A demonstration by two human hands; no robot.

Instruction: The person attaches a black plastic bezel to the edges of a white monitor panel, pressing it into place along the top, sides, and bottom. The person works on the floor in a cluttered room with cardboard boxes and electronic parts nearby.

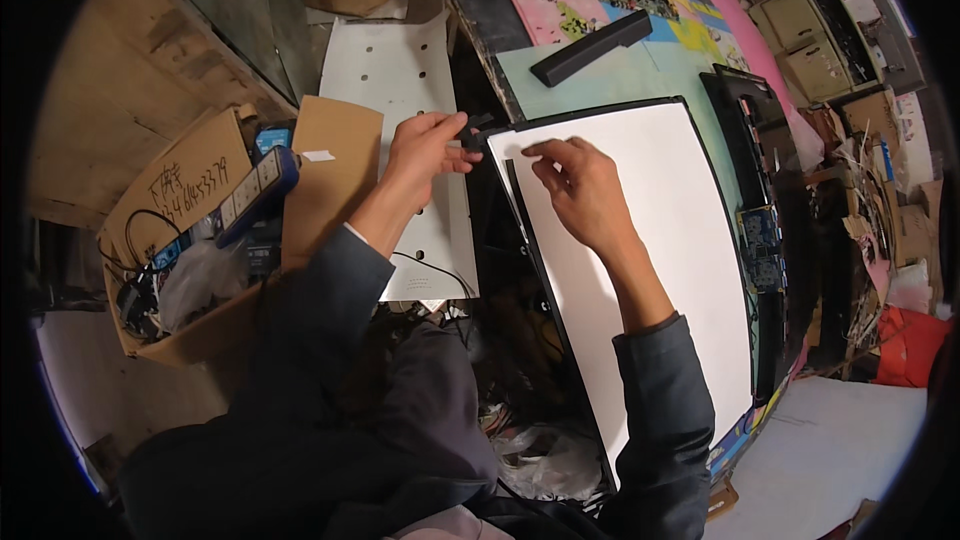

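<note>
The person is working at the top left corner of a large white panel [640, 240], which is lying flat in its thin black frame [535, 250] on a bench covered with a colourful printed sheet [600, 70]. The left hand [425, 145] is pinching a small black piece [474, 132], probably a tab of tape or a corner clip, just at that corner; its grip is clenched on the piece between thumb and forefinger. The right hand [580, 190] is resting on the white surface near the same corner, fingers curled and fingertips pressing down; it seems to be grasping nothing, only steadying the sheet.

To do this step well, the person would likely be keeping the right hand pressing close to the corner, so that the thin white layer is not lifting or creasing while the left is pulling. The pull looks best made low and along the frame edge, slowly, since a sharp upward tug could bend the panel or tear the small piece. What exactly holds the piece to the frame is too small to tell.

A long black bar [590, 47] is lying higher on the bench, well apart from both hands. A white perforated plate [400, 70] is lying to the left, beside an open cardboard box [190, 240] of cables.
</note>
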